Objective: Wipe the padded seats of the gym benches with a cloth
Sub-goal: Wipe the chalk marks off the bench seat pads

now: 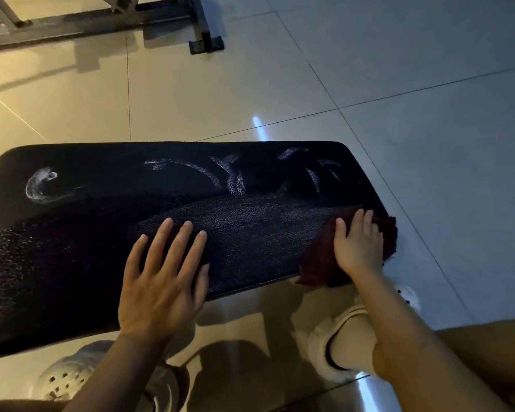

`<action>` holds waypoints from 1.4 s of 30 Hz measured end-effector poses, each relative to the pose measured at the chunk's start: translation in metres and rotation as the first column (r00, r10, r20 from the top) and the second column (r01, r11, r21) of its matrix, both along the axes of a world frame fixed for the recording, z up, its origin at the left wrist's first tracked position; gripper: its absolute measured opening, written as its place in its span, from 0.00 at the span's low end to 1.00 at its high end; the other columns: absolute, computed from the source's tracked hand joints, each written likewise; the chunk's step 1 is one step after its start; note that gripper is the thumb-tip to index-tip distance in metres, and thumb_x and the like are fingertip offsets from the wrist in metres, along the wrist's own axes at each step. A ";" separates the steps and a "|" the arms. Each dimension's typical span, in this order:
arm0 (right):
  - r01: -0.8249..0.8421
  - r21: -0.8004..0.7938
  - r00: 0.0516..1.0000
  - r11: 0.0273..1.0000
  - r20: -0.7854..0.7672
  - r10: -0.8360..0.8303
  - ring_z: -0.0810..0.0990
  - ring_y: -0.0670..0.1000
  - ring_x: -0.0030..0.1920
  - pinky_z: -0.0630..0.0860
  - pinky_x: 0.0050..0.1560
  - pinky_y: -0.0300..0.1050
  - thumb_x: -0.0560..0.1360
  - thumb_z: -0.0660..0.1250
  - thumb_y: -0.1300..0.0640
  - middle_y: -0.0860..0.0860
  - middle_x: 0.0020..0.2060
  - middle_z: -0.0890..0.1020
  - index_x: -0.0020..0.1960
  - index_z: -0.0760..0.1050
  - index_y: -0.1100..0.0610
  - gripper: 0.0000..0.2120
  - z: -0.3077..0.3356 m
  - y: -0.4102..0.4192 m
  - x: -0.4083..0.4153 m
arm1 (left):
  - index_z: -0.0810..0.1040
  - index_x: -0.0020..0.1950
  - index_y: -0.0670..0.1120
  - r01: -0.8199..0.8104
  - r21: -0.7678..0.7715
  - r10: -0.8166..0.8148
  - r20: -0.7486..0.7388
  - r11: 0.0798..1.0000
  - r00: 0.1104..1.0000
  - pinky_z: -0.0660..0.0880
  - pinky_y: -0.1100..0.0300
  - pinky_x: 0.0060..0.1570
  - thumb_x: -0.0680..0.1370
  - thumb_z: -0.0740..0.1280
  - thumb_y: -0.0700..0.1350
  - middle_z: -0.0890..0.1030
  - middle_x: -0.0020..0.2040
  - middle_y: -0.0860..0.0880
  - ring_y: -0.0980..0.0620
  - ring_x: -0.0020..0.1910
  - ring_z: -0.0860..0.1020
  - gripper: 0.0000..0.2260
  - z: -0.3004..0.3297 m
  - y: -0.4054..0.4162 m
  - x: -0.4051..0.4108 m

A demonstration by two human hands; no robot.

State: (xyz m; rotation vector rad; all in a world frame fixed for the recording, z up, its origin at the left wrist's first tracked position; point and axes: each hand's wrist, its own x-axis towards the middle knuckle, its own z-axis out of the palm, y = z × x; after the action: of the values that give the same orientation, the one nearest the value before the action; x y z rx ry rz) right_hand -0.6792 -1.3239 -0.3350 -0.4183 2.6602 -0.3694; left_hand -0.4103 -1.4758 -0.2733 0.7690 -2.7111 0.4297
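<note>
The black padded seat of the bench runs across the view, with whitish smears along its far side. The left hand lies flat on the near edge of the pad, fingers straight and spread, grasping nothing. The right hand presses a dark red cloth onto the seat's right end, fingers extended over it; the cloth hangs partly over the edge. Pale tiled floor lies beyond, with a metal frame at the top left.

One padded bench seat, one cloth, two hands, two shoes, one metal frame.
</note>
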 end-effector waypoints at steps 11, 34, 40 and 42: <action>-0.222 -0.032 0.975 0.974 -0.024 0.222 0.46 0.55 0.79 0.41 0.77 0.48 0.81 0.41 0.37 0.55 0.79 0.42 0.80 0.39 0.57 0.35 0.017 -0.009 0.063 | 0.74 0.69 0.44 -0.035 0.063 0.032 0.038 0.997 0.999 0.59 0.42 0.68 0.79 0.55 0.53 0.73 0.69 0.41 0.41 0.73 0.65 0.23 0.005 0.003 -0.002; -0.267 -0.059 0.964 0.962 -0.009 0.266 0.44 0.55 0.79 0.40 0.76 0.49 0.78 0.38 0.35 0.52 0.79 0.40 0.80 0.38 0.53 0.36 0.006 0.006 0.020 | 0.70 0.72 0.46 -0.046 0.069 0.048 -0.024 0.997 0.999 0.62 0.44 0.66 0.80 0.55 0.53 0.71 0.71 0.42 0.43 0.72 0.65 0.23 0.004 0.008 -0.002; -0.104 0.019 0.993 0.994 -0.054 0.105 0.47 0.55 0.79 0.41 0.78 0.51 0.81 0.40 0.37 0.53 0.79 0.43 0.80 0.41 0.55 0.35 -0.020 -0.016 -0.058 | 0.68 0.74 0.48 -0.036 -0.012 0.035 -0.014 0.999 0.999 0.58 0.50 0.70 0.81 0.55 0.54 0.69 0.73 0.45 0.44 0.73 0.64 0.22 -0.001 0.007 -0.002; -0.099 0.011 0.994 0.995 -0.043 0.100 0.47 0.55 0.79 0.41 0.78 0.52 0.81 0.41 0.38 0.53 0.79 0.43 0.80 0.41 0.56 0.34 -0.019 -0.022 -0.060 | 0.68 0.74 0.49 -0.036 -0.043 0.036 0.004 0.998 0.999 0.56 0.52 0.71 0.81 0.55 0.55 0.69 0.73 0.46 0.45 0.73 0.64 0.22 -0.003 0.006 -0.003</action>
State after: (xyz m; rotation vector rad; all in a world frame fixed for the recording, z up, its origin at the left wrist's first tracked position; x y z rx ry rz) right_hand -0.7387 -1.3458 -0.3535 -0.5599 2.6695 -0.3213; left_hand -0.4132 -1.4695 -0.2765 0.8073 -2.6868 0.4961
